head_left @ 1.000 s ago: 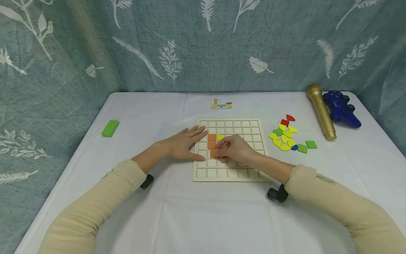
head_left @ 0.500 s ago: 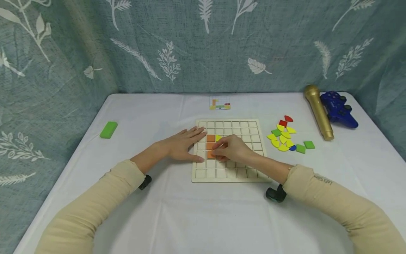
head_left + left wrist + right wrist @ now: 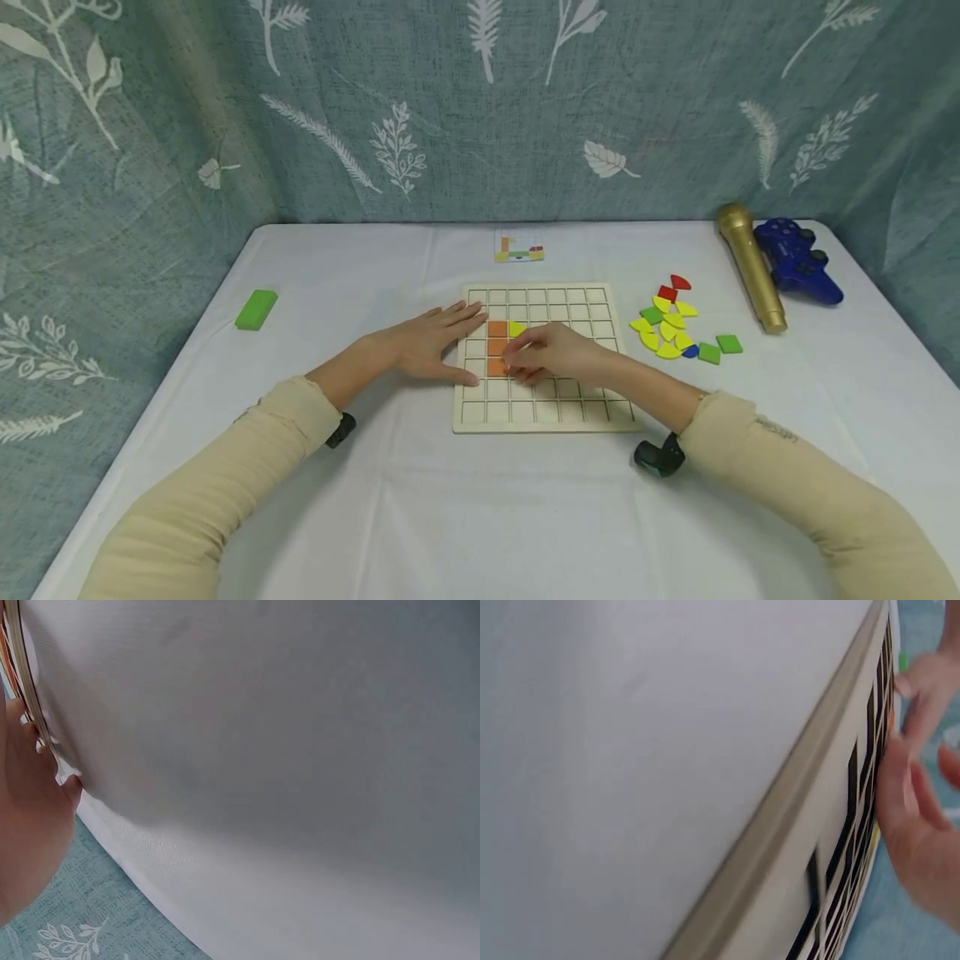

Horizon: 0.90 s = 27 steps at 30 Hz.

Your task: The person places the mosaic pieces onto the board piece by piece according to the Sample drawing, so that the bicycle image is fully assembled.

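In the head view, my left hand (image 3: 432, 343) lies spread over the left side of a pale wooden grid board (image 3: 551, 423), fingers straight and thumb near the board's left edge. My right hand (image 3: 558, 353) is over the board's middle, its fingers bent and its fingertips at the right edge of the lowest orange square tile (image 3: 496, 367). I cannot tell whether they still grip it. Above that tile, a middle orange tile (image 3: 497, 347) and a top orange tile (image 3: 497, 329) line up in the same column. Beside the top one sits a yellow tile (image 3: 517, 328), partly hidden by my right hand.
Several loose yellow pieces (image 3: 672, 321), a red square (image 3: 667, 293) and a green square (image 3: 729, 343) lie right of the board. A pattern card (image 3: 519, 247) is behind it. A gold microphone (image 3: 752, 271) and blue game controller (image 3: 798, 260) are far right, a green block (image 3: 257, 309) far left.
The lowest orange tile has shifted slightly left into line with the two above. My right hand's fingers have drawn a little right off it and the right sleeve has moved right; my left hand stays.
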Motion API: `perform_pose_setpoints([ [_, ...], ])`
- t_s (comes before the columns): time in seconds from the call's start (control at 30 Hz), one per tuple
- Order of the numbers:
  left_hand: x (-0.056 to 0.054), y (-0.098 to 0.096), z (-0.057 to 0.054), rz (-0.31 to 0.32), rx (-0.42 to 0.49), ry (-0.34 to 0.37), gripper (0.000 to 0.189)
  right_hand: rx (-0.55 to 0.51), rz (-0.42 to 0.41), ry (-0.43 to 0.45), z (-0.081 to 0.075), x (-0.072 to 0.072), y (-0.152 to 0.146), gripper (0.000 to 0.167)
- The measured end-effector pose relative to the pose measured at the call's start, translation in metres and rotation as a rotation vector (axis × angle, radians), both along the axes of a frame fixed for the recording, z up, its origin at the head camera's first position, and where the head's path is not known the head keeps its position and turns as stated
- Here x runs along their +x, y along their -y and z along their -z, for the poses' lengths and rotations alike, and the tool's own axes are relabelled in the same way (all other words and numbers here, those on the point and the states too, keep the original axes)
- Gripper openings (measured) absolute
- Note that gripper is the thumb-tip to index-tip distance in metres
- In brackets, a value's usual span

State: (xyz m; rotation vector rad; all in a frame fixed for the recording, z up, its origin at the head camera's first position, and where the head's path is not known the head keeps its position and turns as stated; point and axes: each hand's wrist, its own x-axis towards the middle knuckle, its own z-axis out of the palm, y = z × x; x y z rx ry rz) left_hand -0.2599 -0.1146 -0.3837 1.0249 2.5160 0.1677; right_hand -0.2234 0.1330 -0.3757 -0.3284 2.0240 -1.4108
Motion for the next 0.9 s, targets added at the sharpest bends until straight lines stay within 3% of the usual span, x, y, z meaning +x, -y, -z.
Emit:
perform_pose_setpoints([
  [0.13, 0.0, 0.0, 0.002, 0.007, 0.002, -0.005, 0.1, -0.041, -0.097, 0.065, -0.001, -0.003, -0.018, 0.039],
  [0.37, 0.0, 0.0, 0.002, 0.025, 0.011, -0.009, 0.1, -0.139, -0.074, 0.16, 0.0, -0.007, -0.052, 0.045],
  [0.57, 0.0, -0.002, 0.002, 0.021, 0.002, -0.009, 0.1, -0.179, 0.034, 0.15, 0.002, -0.012, -0.083, 0.045],
  [0.9, 0.002, -0.001, -0.002, 0.013, 0.021, -0.005, 0.098, -0.307, 0.238, 0.088, -0.012, -0.017, -0.129, 0.056],
])
